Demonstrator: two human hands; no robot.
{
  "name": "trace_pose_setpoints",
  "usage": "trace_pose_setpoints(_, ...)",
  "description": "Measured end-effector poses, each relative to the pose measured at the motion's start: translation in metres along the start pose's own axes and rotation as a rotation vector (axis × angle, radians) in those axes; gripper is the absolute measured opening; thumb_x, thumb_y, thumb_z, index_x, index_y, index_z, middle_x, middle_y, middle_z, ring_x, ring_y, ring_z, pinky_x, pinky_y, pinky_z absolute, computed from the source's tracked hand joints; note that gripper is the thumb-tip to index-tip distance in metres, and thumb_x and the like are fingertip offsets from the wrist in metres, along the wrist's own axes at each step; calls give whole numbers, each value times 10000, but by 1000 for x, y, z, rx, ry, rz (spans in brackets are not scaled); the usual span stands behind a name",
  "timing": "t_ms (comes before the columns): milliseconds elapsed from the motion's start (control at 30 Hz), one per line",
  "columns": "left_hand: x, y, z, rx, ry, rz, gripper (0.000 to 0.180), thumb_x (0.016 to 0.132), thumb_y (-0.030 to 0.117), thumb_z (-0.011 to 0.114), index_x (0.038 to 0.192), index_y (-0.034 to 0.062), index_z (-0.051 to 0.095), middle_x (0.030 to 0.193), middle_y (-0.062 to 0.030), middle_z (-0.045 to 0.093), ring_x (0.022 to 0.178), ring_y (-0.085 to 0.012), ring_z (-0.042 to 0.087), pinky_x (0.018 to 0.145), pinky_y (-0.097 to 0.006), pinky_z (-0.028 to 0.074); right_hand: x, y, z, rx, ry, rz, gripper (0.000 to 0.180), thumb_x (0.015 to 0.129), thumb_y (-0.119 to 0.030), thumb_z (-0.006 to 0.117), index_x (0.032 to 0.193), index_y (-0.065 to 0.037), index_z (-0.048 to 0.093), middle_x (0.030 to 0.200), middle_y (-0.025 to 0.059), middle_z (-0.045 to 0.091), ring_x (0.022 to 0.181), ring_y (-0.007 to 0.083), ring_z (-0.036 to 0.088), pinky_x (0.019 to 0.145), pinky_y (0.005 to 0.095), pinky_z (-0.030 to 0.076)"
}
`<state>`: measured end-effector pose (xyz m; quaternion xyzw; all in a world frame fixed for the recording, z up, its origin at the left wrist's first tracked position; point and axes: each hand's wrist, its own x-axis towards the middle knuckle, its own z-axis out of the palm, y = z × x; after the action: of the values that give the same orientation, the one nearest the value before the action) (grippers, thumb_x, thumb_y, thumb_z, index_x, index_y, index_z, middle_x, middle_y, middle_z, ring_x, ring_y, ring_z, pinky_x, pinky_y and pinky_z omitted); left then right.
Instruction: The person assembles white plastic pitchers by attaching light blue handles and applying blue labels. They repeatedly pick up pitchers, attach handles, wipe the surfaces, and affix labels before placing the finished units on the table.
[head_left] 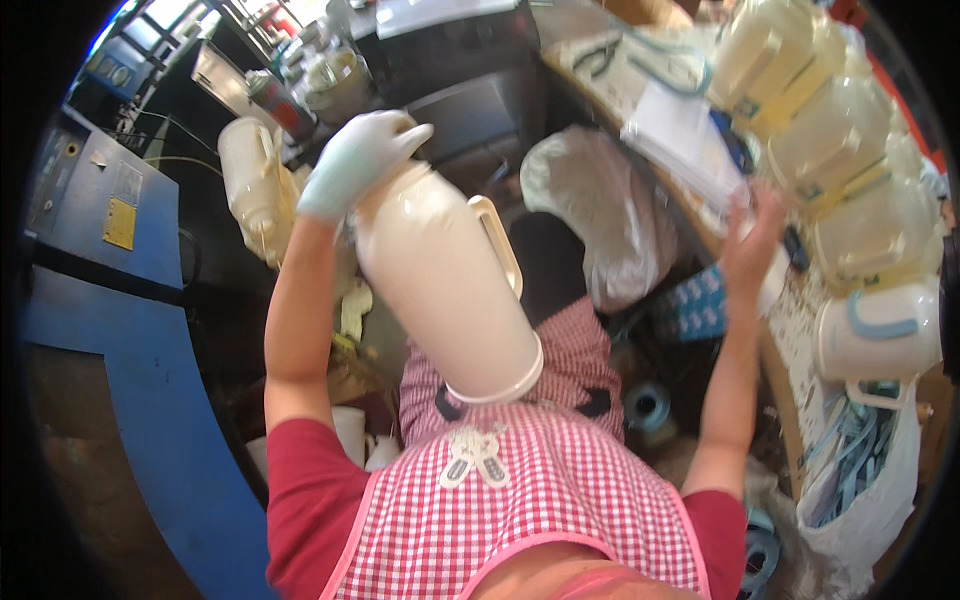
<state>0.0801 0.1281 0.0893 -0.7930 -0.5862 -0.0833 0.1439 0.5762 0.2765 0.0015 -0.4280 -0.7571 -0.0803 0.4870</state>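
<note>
A large cream plastic jug [450, 290] lies slanted across my lap, its round base toward my apron and its side handle [497, 245] to the right. My left hand [370, 155], in a white glove, is closed on the jug's far end; its palm side is hidden. My right hand [755, 240], bare and slightly blurred, hovers by the worktable's edge, thumb and fingers apart. Just beyond it lies a stack of white sheets [685, 140], with a small dark object [796, 248] close beside the hand. Nothing shows in its fingers.
Several pale jugs [835, 145] line the right worktable [790, 350]; one jug [870, 335] has a blue handle. Below hangs a bag of blue strips [860, 460]. A blue machine [110, 300] stands left, near another jug [250, 180]. A plastic bag [610, 220] hangs ahead.
</note>
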Motion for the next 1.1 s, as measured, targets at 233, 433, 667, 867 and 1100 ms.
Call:
trace_pose_setpoints(233,-65,94,-144,-638,820,-681,420,988,98,676,1393,-4,631,1212,-123,714,1103,-172,685,976,-314,527,-40,-181,80,1931,-586,1234,529,1124,-422,498,1379,29,610,1312,137,707,1210,217,680,1031,368,533)
trace_pose_setpoints(433,-145,40,-55,-1528,85,-817,754,904,183,807,1544,9,447,1365,-70,629,1248,-175,588,1088,-330,468,120,-205,108,1281,-340,535,313,1039,-280,692,1184,-4,673,1037,27,711,953,111,655,889,281,512)
trace_pose_setpoints(667,-148,75,39,-2032,104,-586,683,985,411,719,1462,-35,518,1283,-144,700,1169,-246,693,1002,-340,557,293,-267,223,458,270,-456,499,910,-337,823,1271,-41,648,1166,131,670,1094,263,615,925,391,518)
trace_pose_setpoints(867,-125,69,30,-2307,320,-557,735,1090,503,507,1530,-75,397,1373,-234,633,1246,-346,657,1047,-458,557,338,-257,219,294,111,-629,605,742,-175,898,1300,-152,665,1150,128,653,1133,369,600,966,465,513)
trace_pose_setpoints(1100,-74,47,-41,-2157,501,-720,620,1090,512,486,1479,29,490,1290,-185,682,1115,-325,705,972,-503,587,161,-196,-64,327,348,-400,388,926,-254,720,1199,8,631,1230,193,646,1171,340,602,1058,459,481)
